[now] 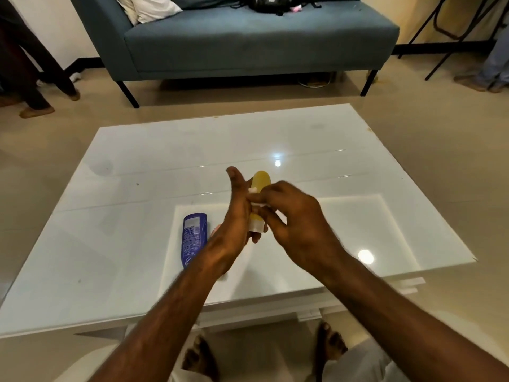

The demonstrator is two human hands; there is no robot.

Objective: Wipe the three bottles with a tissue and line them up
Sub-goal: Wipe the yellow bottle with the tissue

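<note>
My left hand (237, 213) holds a yellow bottle (260, 183) with a white cap above the white glass table (137, 166), its base pointing away from me. My right hand (297, 216) presses a small white tissue (254, 198) against the bottle's side. A blue bottle (192, 235) lies flat on the table just left of my left wrist. A sliver of something pinkish (214, 230) shows behind my left hand; I cannot tell whether it is the third bottle.
A blue-grey sofa (248, 42) with a pillow and a black bag stands beyond the table. People's legs and feet show at the far left and far right. My own feet are under the table's near edge.
</note>
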